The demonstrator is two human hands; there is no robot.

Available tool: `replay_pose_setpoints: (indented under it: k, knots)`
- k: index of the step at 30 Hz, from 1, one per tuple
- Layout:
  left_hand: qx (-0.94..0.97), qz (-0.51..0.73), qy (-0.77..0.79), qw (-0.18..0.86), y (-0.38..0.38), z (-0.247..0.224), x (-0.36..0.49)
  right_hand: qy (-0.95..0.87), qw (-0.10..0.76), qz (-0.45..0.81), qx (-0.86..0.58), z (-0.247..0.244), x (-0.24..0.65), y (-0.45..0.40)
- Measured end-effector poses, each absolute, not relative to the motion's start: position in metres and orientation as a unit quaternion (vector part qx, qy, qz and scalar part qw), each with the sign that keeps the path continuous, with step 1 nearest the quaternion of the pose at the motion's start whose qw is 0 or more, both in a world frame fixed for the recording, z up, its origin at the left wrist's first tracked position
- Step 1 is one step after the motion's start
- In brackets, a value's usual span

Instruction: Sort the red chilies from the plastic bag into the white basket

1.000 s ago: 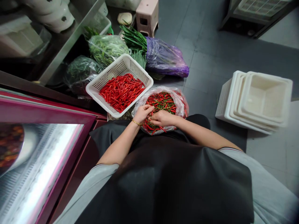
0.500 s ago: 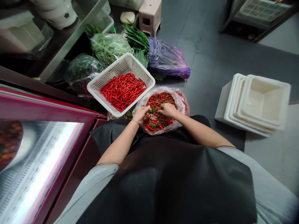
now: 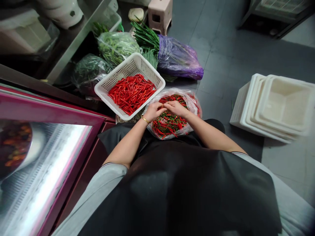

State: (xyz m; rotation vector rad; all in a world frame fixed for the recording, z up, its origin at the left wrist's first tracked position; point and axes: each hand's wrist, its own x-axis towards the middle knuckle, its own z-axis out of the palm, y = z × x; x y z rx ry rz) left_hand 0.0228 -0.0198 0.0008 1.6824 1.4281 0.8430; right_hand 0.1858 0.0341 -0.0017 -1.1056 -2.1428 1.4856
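Note:
Over a clear plastic bag (image 3: pixel 193 98) of red chili peppers with green stems (image 3: pixel 169 123), my two hands meet at the fingertips. My left hand (image 3: pixel 153 112), with a gold bracelet at its wrist, is closed in a pinch on a red chili pepper, mostly hidden by the fingers. Against it, my right hand (image 3: pixel 176 108) pinches at the same pepper; its exact grip is hard to see. Beside the bag, up and to the left, a white perforated basket (image 3: pixel 105 90) holds a heap of red chili peppers (image 3: pixel 133 93), with no green stems visible on them.
Bagged leafy greens (image 3: pixel 119 46) and a purple bag (image 3: pixel 180 57) of long green stalks lie behind the basket. A plastic stool (image 3: pixel 159 14) stands farther back. Stacked white baskets (image 3: pixel 261 98) are on the floor at right. A glass-fronted cabinet (image 3: pixel 56 154) is close on my left.
My hands, apart and lower among the peppers before, have come together at the fingertips above them. The whole view has shifted slightly.

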Motion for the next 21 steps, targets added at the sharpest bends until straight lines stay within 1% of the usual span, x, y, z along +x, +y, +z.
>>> replay_pose_setpoints:
  k: [2,3,4,5,7,9,10,11,13,15,17,19,21]
  knots:
    - [0.654,0.359,0.522,0.413,-0.027,0.018,0.029,-0.664,0.22,0.582,-0.415,-0.011,0.187,0.028]
    - [0.647,0.372,0.502,0.437,-0.032,0.026,0.031,-0.635,0.237,0.587,-0.444,-0.017,0.187,0.025]
    - [0.633,0.385,0.486,0.464,-0.036,0.032,0.033,-0.627,0.235,0.57,-0.477,-0.023,0.187,0.02]
    - [0.609,0.402,0.475,0.492,-0.039,0.037,0.033,-0.645,0.211,0.531,-0.508,-0.029,0.187,0.015]
    - [0.53,0.443,0.471,0.549,-0.041,0.039,0.027,-0.737,0.097,0.411,-0.527,-0.039,0.182,0.004]
    - [0.425,0.478,0.481,0.599,-0.038,0.032,0.013,-0.831,-0.037,0.284,-0.477,-0.048,0.174,-0.008]
    - [0.374,0.484,0.487,0.624,-0.037,0.026,0.004,-0.858,-0.092,0.239,-0.445,-0.052,0.169,-0.013]
    - [0.33,0.478,0.491,0.649,-0.036,0.02,-0.003,-0.871,-0.134,0.213,-0.421,-0.055,0.165,-0.015]
    - [0.264,0.442,0.503,0.694,-0.036,0.006,-0.01,-0.872,-0.165,0.198,-0.417,-0.055,0.161,-0.012]
    - [0.225,0.391,0.537,0.713,-0.038,-0.008,-0.005,-0.853,-0.135,0.215,-0.455,-0.048,0.165,-0.002]
    - [0.212,0.357,0.584,0.698,-0.04,-0.019,0.011,-0.84,-0.068,0.244,-0.48,-0.035,0.174,0.008]
    - [0.224,0.383,0.617,0.651,-0.038,-0.026,0.028,-0.836,0.01,0.28,-0.472,-0.019,0.183,0.014]
    - [0.245,0.451,0.613,0.601,-0.032,-0.027,0.037,-0.83,0.08,0.333,-0.441,-0.008,0.188,0.015]
